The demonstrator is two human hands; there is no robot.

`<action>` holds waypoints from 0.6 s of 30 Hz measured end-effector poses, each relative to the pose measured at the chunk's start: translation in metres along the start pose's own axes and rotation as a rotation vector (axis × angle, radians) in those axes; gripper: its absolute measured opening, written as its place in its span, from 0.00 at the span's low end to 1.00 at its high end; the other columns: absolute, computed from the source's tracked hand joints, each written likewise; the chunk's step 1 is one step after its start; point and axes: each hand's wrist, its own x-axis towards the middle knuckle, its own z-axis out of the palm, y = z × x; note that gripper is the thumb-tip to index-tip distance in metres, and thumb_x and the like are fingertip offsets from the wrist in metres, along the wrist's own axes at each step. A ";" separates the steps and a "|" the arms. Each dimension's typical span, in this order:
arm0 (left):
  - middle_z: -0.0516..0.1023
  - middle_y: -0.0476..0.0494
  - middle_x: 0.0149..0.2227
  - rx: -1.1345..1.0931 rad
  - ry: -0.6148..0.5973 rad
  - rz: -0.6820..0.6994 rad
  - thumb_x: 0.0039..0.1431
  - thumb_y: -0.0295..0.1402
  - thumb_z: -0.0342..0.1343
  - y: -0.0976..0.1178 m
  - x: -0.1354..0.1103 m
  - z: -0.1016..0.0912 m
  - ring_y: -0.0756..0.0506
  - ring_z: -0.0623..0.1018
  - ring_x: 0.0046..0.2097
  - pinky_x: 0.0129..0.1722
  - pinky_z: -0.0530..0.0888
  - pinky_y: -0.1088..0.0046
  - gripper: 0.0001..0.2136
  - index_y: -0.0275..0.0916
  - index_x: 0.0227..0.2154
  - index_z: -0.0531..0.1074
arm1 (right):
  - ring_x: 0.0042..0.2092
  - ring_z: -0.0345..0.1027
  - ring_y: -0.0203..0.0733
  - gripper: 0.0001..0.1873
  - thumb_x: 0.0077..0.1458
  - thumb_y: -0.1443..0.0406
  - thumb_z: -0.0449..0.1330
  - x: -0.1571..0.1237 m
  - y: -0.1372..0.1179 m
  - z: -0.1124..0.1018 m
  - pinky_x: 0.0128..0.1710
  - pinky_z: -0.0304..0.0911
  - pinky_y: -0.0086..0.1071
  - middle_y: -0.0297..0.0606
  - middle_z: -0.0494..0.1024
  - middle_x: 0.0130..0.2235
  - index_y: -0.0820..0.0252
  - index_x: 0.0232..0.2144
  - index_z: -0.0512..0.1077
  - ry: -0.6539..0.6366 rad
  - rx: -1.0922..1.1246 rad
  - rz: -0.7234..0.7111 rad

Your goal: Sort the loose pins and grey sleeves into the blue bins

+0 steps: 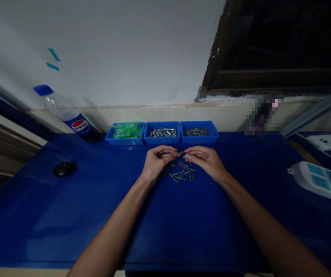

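Observation:
My left hand (160,161) and my right hand (204,161) meet fingertip to fingertip above the blue table. Both are closed in a pinch on a thin metal pin (181,152), mostly covered by the fingers. Just below them lies a loose scatter of thin brass-coloured metal pins (183,176), several crossing each other. Behind the hands stand three blue bins in a row: the left bin (125,142) holds green plastic bags (127,130), the middle bin (162,141) short silver cylinders (163,132), the right bin (201,139) more thin pins (195,132).
A cola bottle (79,124) stands at the back left, with a black computer mouse (64,169) in front of it. To the right lie a white power strip (321,179) and a white device (329,142). A wall (125,57) closes off the back of the blue table (182,231).

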 end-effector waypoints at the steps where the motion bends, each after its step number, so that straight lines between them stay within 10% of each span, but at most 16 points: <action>1: 0.87 0.41 0.35 -0.007 -0.009 -0.003 0.45 0.35 0.75 -0.001 0.000 0.000 0.41 0.86 0.40 0.46 0.82 0.65 0.14 0.35 0.34 0.82 | 0.38 0.83 0.47 0.15 0.51 0.58 0.74 0.000 0.001 -0.001 0.45 0.76 0.43 0.39 0.87 0.37 0.55 0.41 0.83 0.013 0.017 0.013; 13: 0.87 0.38 0.37 0.069 -0.155 0.021 0.50 0.36 0.72 -0.003 -0.004 0.003 0.43 0.86 0.40 0.43 0.82 0.68 0.13 0.34 0.36 0.82 | 0.35 0.82 0.45 0.16 0.47 0.57 0.77 0.002 -0.001 -0.002 0.42 0.76 0.42 0.41 0.87 0.34 0.57 0.37 0.84 0.027 0.077 0.089; 18: 0.86 0.39 0.42 0.446 -0.075 0.255 0.59 0.32 0.65 0.003 -0.006 -0.003 0.44 0.85 0.40 0.42 0.81 0.67 0.09 0.36 0.42 0.82 | 0.32 0.81 0.47 0.13 0.46 0.57 0.77 0.004 -0.001 -0.005 0.38 0.77 0.44 0.40 0.86 0.31 0.56 0.33 0.84 0.109 0.001 0.079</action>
